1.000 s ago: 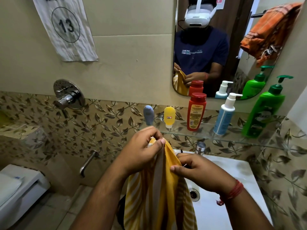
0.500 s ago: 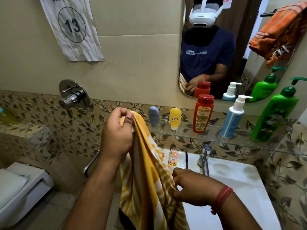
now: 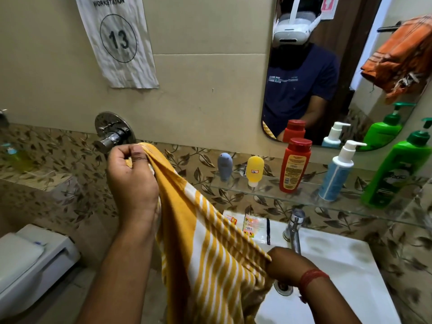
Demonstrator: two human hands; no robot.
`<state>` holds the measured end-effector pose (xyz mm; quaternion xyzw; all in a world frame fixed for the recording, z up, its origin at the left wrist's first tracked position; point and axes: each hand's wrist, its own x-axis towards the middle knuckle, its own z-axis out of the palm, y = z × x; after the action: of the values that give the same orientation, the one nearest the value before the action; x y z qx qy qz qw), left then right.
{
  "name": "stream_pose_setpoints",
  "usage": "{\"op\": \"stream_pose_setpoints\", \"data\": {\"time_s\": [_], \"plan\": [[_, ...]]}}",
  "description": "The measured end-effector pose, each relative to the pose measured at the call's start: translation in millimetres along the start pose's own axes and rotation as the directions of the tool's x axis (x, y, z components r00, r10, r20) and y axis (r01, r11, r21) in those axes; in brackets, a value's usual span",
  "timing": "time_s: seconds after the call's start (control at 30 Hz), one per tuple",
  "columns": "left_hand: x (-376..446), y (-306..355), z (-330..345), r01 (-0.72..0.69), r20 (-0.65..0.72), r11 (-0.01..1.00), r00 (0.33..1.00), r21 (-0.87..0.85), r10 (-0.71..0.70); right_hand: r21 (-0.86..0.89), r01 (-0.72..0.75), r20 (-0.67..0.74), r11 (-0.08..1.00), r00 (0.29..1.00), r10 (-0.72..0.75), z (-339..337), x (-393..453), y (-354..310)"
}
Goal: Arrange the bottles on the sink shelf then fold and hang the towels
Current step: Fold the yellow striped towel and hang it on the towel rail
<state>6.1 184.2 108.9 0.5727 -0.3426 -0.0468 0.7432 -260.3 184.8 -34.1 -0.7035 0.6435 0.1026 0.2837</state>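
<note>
A yellow towel with white stripes (image 3: 205, 242) stretches between my hands in front of the sink. My left hand (image 3: 132, 178) grips its upper end, raised near the wall valve. My right hand (image 3: 286, 265) pinches its lower edge over the basin. On the glass shelf (image 3: 268, 195) several bottles stand in a row: a small grey-blue bottle (image 3: 225, 166), a small yellow bottle (image 3: 254, 170), a red bottle (image 3: 295, 165), a blue pump bottle (image 3: 336, 171) and a green pump bottle (image 3: 397, 169). An orange towel (image 3: 399, 57) shows in the mirror, hanging on a rail.
The white sink (image 3: 346, 277) with a chrome tap (image 3: 293, 228) lies below the shelf; sachets (image 3: 251, 224) lie on its back rim. A chrome wall valve (image 3: 112, 134) is by my left hand. A white toilet (image 3: 30, 260) stands at lower left. A paper sign (image 3: 118, 38) hangs above.
My left hand has lifted the towel's top end up and to the left; my right hand has slid down its edge, drawing the towel taut between them.
</note>
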Motion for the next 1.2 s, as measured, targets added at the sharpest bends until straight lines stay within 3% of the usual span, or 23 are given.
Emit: {"op": "stream_pose_setpoints", "data": {"time_s": [0.3, 0.4, 0.47, 0.53, 0.6, 0.63, 0.67, 0.77, 0.9, 1.07, 1.2], "plan": [[11, -6, -6, 0.091, -0.137, 0.994, 0.986, -0.067, -0.1, 0.068, -0.002, -0.035, 0.998, 0.999, 0.004, -17, -11, 25], [12, -9, -9, 0.098, -0.145, 0.993, 0.984, -0.068, -0.107, 0.207, 0.008, -0.073, 0.978, 0.997, 0.007, -25, -19, 41], [14, -8, -11, 0.115, -0.154, 0.991, 0.98, -0.072, -0.125, 0.559, 0.025, -0.098, 0.829, 0.995, 0.037, -32, -26, 44], [16, -7, -14, 0.124, -0.166, 0.989, 0.977, -0.077, -0.135, 0.833, 0.136, -0.234, 0.536, 0.965, 0.119, -39, -34, 45], [17, -5, -16, 0.114, -0.164, 0.989, 0.978, -0.093, -0.128, 0.902, 0.261, -0.334, 0.344, 0.926, 0.175, -44, -40, 46], [16, -4, -16, 0.109, -0.155, 0.988, 0.98, -0.107, -0.125, 0.907, 0.293, -0.35, 0.302, 0.924, 0.154, -44, -41, 44], [15, -2, -15, 0.102, -0.134, 0.988, 0.984, -0.119, -0.118, 0.901, 0.313, -0.359, 0.3, 0.926, 0.115, -42, -41, 41], [9, -1, -10, 0.035, -0.017, 0.986, 0.999, -0.165, -0.038, 0.813, 0.362, -0.399, 0.457, 0.917, -0.015, -33, -37, 17], [-8, 7, -1, -0.037, 0.186, 0.979, 0.98, -0.199, 0.075, 0.653, 0.528, -0.498, 0.543, 0.839, -0.218, -24, -38, -43], [-24, 15, 0, -0.055, 0.38, 0.973, 0.915, -0.224, 0.139, 0.501, 0.703, -0.667, 0.505, 0.685, -0.292, -33, -42, -100], [-26, 14, -3, -0.059, 0.424, 0.977, 0.894, -0.206, 0.143, 0.409, 0.743, -0.683, 0.53, 0.635, -0.362, -45, -41, -117]]}}
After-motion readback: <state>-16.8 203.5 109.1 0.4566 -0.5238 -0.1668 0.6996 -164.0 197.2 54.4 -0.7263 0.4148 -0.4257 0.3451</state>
